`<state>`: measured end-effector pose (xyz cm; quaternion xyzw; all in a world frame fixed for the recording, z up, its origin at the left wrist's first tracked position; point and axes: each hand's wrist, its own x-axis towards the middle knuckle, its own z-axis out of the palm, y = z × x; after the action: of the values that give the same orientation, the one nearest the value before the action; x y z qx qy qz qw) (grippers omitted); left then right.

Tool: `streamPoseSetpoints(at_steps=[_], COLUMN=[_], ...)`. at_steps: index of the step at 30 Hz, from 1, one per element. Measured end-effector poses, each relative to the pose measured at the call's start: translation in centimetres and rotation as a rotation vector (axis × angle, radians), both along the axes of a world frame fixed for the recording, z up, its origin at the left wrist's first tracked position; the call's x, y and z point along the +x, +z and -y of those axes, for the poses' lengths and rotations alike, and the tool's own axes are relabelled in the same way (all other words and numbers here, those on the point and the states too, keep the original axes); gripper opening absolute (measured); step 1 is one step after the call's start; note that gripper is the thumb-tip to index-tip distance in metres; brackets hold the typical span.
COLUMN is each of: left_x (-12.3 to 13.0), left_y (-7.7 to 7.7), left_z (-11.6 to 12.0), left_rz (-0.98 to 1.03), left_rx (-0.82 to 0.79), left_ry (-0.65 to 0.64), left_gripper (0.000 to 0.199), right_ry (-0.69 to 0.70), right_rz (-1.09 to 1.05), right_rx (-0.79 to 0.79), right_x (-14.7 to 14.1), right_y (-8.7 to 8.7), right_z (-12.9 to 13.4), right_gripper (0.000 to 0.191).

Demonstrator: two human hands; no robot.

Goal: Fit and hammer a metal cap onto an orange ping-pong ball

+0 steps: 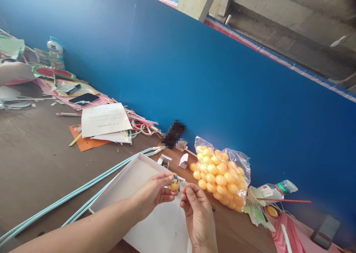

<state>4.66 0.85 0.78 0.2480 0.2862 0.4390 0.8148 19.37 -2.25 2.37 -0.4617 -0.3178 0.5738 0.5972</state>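
Observation:
My left hand (154,193) is closed on a shiny gold ball (174,183), held between thumb and fingers above a shallow white box (161,230). My right hand (198,212), just right of the ball, pinches a small whitish translucent piece (183,185) whose kind I cannot make out. The piece is close to the ball; whether they touch is unclear. Behind the hands stands a small open white carton (164,161) with tiny dark bits in it. Another small white folded carton (183,160) sits to its right.
A clear bag of orange-yellow balls (221,177) leans near the blue partition (167,71). Pale blue tubes (91,184) cross the table on the left. Further left lie printed paper (105,119) and a phone (83,99). A plastic bottle (278,190) lies at right.

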Motion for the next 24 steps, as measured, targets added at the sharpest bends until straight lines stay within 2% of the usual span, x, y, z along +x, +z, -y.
streamPoseSetpoints(at_steps=[8,14,24], left_x=[0.05,-0.01,-0.01], left_y=[0.16,0.10,0.13], left_z=[0.04,0.07,0.10], left_rz=[-0.020,-0.009,-0.015], left_rx=[-0.010,0.011,-0.004], left_ry=[-0.004,-0.011,-0.011], left_gripper=[0.034,0.035,0.034], right_ry=[-0.088,-0.120,-0.067], right_rz=[0.012,-0.045,-0.095], right_rx=[-0.029,-0.013,-0.002], right_x=[0.49,0.40,0.29], right_y=[-0.76,-0.37,-0.26], right_z=[-0.17,0.03,-0.14], right_gripper=[0.033,0.031,0.028])
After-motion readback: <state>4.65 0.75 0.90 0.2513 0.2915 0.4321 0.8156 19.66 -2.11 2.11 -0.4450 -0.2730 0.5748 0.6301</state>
